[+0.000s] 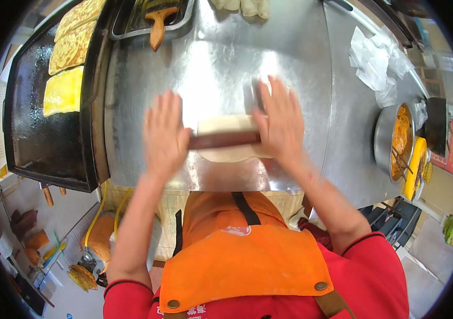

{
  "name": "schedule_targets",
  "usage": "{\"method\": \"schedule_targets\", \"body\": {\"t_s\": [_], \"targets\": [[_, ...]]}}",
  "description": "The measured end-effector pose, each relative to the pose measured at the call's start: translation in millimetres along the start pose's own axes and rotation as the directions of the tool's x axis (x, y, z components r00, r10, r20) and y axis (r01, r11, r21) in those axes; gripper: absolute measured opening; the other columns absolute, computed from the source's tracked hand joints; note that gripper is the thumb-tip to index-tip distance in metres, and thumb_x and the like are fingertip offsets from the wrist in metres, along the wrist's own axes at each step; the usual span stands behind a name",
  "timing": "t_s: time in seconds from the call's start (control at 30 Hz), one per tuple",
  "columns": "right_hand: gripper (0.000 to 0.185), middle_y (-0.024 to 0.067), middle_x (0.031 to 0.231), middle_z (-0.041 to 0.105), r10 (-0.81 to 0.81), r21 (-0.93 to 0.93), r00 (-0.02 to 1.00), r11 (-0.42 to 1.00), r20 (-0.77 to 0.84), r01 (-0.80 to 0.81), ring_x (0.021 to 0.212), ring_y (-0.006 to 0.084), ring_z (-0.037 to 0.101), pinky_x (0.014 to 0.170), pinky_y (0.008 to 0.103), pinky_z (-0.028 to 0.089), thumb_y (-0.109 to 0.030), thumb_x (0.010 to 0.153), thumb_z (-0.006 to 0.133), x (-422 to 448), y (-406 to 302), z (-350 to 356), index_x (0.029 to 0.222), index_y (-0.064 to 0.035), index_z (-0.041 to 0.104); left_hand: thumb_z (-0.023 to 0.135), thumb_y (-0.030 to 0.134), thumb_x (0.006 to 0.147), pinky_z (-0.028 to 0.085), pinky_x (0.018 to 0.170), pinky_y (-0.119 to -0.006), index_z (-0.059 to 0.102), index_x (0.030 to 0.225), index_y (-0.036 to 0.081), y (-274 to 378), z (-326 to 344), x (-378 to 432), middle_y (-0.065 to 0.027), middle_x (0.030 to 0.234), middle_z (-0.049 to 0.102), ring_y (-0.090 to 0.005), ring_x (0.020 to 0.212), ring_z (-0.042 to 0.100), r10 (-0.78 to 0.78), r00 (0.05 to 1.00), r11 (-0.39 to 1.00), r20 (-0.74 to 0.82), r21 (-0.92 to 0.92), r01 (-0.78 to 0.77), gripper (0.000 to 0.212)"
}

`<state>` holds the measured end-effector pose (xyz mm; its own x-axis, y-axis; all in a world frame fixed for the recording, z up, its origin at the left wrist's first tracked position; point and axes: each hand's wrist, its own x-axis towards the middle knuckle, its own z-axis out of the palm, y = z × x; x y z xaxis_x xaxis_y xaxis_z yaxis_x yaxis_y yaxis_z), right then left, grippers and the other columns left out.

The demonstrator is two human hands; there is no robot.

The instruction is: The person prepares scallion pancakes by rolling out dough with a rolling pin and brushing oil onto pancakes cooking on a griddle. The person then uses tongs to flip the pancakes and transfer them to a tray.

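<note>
A dark reddish-brown rolling pin [226,140] lies crosswise over a pale, flattened piece of dough [226,154] on the steel worktop [218,95]. My left hand [165,133] is flat over the pin's left end, fingers stretched forward and the thumb beside the shaft. Over the right end lies my right hand [280,119], also palm down with straight fingers, partly above the dough's right edge. Neither hand wraps its fingers around the pin. Both pin ends are hidden under the palms, and the hands are slightly blurred.
At left, a black griddle [47,143] carries browned flatbreads [72,44] and a yellow, egg-like sheet [63,91]. A wooden-handled brush [157,30] rests in a metal tray [130,36]. More dough [255,7] lies at the back. Plastic bags [370,60] and a steel bowl [382,139] stand right.
</note>
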<state>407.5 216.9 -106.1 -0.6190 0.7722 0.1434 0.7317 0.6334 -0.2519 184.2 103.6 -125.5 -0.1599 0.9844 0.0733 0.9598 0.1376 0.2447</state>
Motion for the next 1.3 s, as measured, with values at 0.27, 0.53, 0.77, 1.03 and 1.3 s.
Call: {"method": "schedule_targets", "body": {"t_s": [0.27, 0.53, 0.77, 1.03, 1.3], "targets": [[0.071, 0.0142, 0.143, 0.038, -0.064, -0.009, 0.994, 0.998, 0.094, 0.065, 0.133, 0.0276, 0.036, 0.107, 0.0488, 0.028, -0.034, 0.078, 0.066, -30.9, -20.3, 5.7, 0.137, -0.0054, 0.039, 0.048, 0.043, 0.090, 0.024, 0.110, -0.044, 0.037, 0.140, 0.005, -3.6, -0.1, -33.1, -0.0151, 0.145, 0.036, -0.0315, 0.136, 0.030, 0.136, 0.991, 0.989, -0.013, -0.059, -0.137, 0.063], [0.063, 0.0157, 0.141, 0.042, 0.069, 0.092, 0.995, 0.993, 0.067, -0.075, 0.128, 0.0302, 0.042, 0.101, 0.0426, 0.037, -0.020, 0.076, 0.067, -58.5, 0.9, -4.5, 0.134, -0.0064, 0.045, 0.067, 0.029, 0.080, 0.035, 0.099, -0.045, 0.044, 0.136, 0.012, 9.3, -13.4, -37.2, -0.0112, 0.139, 0.044, -0.0300, 0.130, 0.036, 0.190, 0.976, 0.964, 0.103, -0.209, -0.166, 0.063], [0.059, 0.0159, 0.143, 0.039, 0.120, -0.090, 0.993, 0.989, -0.023, -0.121, 0.133, 0.0289, 0.036, 0.108, 0.0461, 0.028, -0.034, 0.087, 0.055, 8.2, 14.3, 6.0, 0.137, -0.0056, 0.041, 0.049, 0.046, 0.088, 0.016, 0.112, -0.051, 0.031, 0.143, 0.007, -7.4, 12.6, 26.0, -0.0117, 0.149, 0.030, -0.0329, 0.138, 0.025, 0.164, 0.986, 0.982, -0.012, 0.099, -0.162, 0.070], [0.049, 0.0200, 0.138, 0.042, 0.174, 0.037, 0.968, 0.985, -0.180, -0.170, 0.128, 0.0338, 0.040, 0.104, 0.0485, 0.032, -0.024, 0.091, 0.047, 27.8, 42.5, 7.8, 0.133, 0.0005, 0.042, 0.051, 0.030, 0.085, 0.016, 0.111, -0.054, 0.036, 0.141, 0.011, 34.6, -6.2, 64.9, -0.0107, 0.149, 0.031, -0.0343, 0.138, 0.023, 0.183, 0.982, 0.980, 0.049, 0.072, -0.187, 0.061], [0.053, 0.0201, 0.138, 0.042, 0.145, 0.130, 0.989, 0.981, -0.012, -0.142, 0.127, 0.0362, 0.040, 0.103, 0.0473, 0.033, -0.027, 0.088, 0.054, -82.8, 23.5, -10.6, 0.132, 0.0005, 0.043, 0.068, 0.035, 0.076, 0.021, 0.108, -0.057, 0.043, 0.136, 0.014, 71.4, -7.0, -6.0, -0.0109, 0.143, 0.039, -0.0365, 0.134, 0.030, 0.323, 0.915, 0.945, 0.242, -0.036, -0.324, 0.068]]}}
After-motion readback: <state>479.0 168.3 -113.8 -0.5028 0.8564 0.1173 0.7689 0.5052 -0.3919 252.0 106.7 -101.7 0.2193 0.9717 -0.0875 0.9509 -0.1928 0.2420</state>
